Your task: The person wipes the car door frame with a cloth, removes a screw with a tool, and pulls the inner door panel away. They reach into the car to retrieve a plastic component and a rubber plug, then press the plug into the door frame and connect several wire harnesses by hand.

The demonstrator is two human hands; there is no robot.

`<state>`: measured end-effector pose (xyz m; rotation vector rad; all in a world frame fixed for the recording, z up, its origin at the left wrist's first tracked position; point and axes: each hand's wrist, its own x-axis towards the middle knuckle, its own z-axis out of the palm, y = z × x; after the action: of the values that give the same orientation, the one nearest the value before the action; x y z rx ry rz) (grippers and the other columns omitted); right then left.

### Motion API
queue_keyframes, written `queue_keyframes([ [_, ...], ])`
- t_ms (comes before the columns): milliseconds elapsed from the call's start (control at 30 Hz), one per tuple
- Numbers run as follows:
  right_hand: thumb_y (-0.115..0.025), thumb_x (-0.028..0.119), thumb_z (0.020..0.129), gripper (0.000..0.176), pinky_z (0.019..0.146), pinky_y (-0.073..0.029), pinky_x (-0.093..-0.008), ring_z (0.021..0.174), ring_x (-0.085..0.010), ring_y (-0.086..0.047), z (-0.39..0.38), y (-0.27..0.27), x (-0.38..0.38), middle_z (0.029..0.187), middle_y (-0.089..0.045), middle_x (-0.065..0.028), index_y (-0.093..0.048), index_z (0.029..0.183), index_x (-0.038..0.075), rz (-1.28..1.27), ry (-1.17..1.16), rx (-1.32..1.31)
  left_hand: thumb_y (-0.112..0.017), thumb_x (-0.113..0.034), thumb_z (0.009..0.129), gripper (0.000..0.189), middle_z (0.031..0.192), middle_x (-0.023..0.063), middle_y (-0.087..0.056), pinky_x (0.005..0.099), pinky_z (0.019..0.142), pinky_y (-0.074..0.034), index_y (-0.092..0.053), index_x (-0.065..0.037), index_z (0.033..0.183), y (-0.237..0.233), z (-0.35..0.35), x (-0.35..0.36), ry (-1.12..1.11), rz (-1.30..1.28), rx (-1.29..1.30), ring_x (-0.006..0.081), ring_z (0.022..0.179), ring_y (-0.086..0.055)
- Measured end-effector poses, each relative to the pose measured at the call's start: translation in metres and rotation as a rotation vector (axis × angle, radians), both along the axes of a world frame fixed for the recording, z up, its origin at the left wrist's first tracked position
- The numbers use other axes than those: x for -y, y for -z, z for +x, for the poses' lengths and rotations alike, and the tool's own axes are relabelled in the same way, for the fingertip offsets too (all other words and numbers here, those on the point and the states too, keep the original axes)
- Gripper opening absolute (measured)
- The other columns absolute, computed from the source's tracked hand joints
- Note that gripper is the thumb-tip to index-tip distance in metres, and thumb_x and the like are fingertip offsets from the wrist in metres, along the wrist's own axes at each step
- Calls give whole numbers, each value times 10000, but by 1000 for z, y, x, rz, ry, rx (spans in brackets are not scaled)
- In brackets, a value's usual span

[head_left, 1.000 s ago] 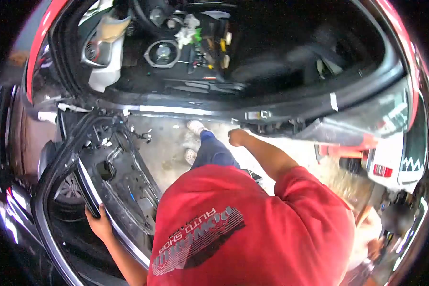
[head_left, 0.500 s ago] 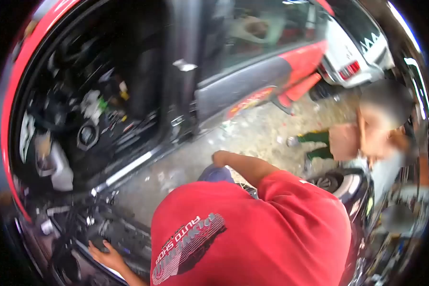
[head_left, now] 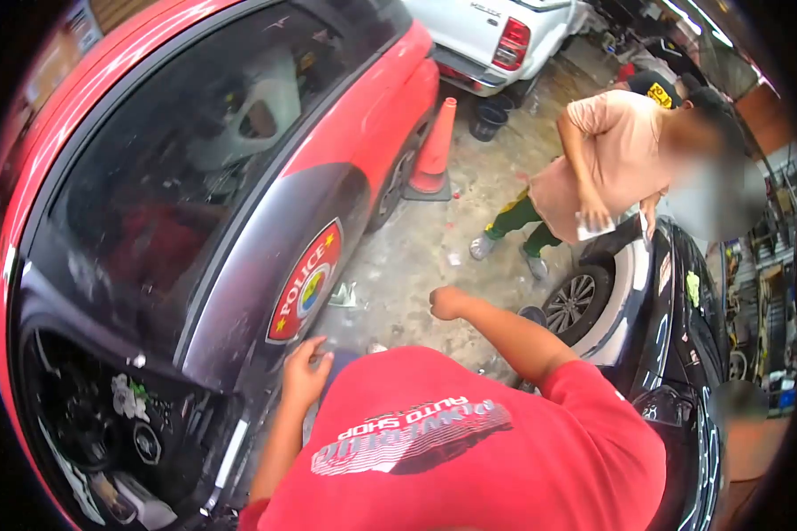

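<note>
My left hand (head_left: pixel 305 372) is raised in front of my red shirt (head_left: pixel 434 434), its fingers loosely bent and apart with nothing between them. It is nearest to the dark door of the red and grey car, below the round police emblem (head_left: pixel 305 281). My right hand (head_left: pixel 449 303) is closed in a loose fist over the concrete floor (head_left: pixel 398 296); whatever it holds, if anything, is hidden. Neither hand appears to touch the car.
An orange cone (head_left: pixel 432 152) stands by the car's wheel, near a black bucket (head_left: pixel 488 122) and a white pickup (head_left: pixel 452 35). At right, a person in a pink shirt (head_left: pixel 624 142) holds a pale sheet against a dark car (head_left: pixel 655 345).
My view has turned toward the emblem and the co-worker. My left hand has come up from the dark door panel toward my body, away from the car's open interior. My right hand remains closed.
</note>
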<state>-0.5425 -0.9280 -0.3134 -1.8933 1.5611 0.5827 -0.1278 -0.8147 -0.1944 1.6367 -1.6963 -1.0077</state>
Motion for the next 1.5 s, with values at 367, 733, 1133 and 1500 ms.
queue_keyframes([
  [367,-685,332,956,456,1006,-570,-484,1116,-418,-729,-156,-27,172,1206,-770,-230,-721,1321,60,-50,124,355,-750,-153,1002,671,1388,134,-631,410,950,-582,-471,-97,1609,63,-262,402,-65,463,-1028,257,1179,-700],
  [733,-719,348,919,468,1053,-551,-474,1211,-420,-699,-313,22,487,1249,-758,-239,-759,1298,77,34,-39,156,-712,-236,1002,607,1525,108,-453,509,1140,-503,-469,-114,1545,57,-350,626,-512,197,-1753,329,1373,-599],
  [1133,-587,362,1037,445,1037,-556,-523,1219,-424,-687,-408,121,850,1328,-730,-220,-719,1327,51,186,-607,163,-788,-258,946,691,1606,203,-409,493,1190,-473,-475,2,1504,92,-420,688,-1138,-319,-1840,339,1355,-552],
  [1500,-592,334,1035,469,1056,-549,-510,1236,-420,-686,-403,111,1025,1369,-717,-217,-685,1393,47,148,-682,181,-817,-373,893,358,1173,57,-663,348,843,-474,-681,-163,1149,79,-489,695,-1585,-508,-1559,177,960,-619],
])
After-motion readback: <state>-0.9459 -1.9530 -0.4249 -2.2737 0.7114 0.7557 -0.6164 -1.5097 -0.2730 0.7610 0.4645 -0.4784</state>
